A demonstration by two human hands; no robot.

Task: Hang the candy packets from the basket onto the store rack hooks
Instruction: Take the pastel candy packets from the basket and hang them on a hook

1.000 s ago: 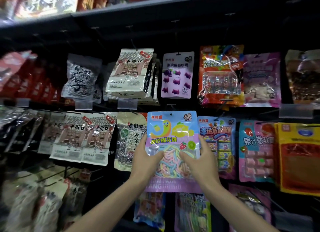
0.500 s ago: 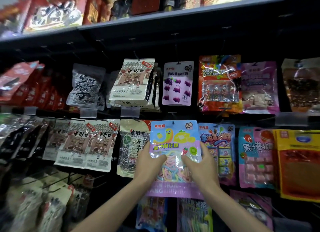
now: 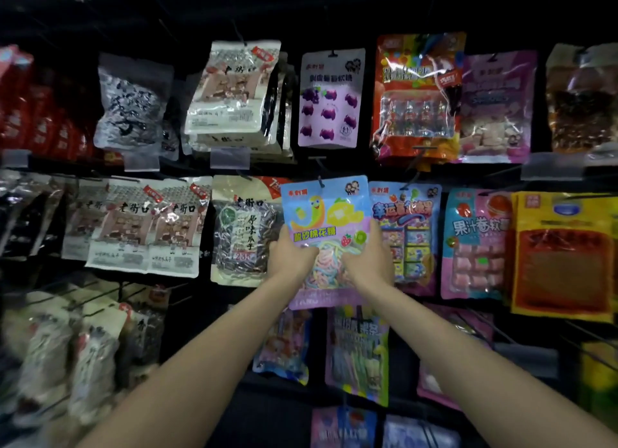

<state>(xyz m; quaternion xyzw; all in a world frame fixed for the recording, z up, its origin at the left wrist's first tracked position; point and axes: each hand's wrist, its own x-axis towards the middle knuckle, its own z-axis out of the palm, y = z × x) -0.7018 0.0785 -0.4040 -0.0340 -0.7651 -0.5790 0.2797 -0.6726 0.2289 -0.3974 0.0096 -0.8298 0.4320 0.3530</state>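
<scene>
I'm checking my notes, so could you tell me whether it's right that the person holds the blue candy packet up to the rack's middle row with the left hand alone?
Not quite: the head view shows both hands on it. The left hand and the right hand each grip a side of the blue candy packet. The rest stands.

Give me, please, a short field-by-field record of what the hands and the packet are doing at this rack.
held item: candy packet, blue top, pink bottom
left hand: grips its left edge
right hand: grips its right edge
packet top: at a hook; threaded or not, cannot tell
left neighbour: seed bag, hanging
above: grape gummy packet, hanging
</scene>
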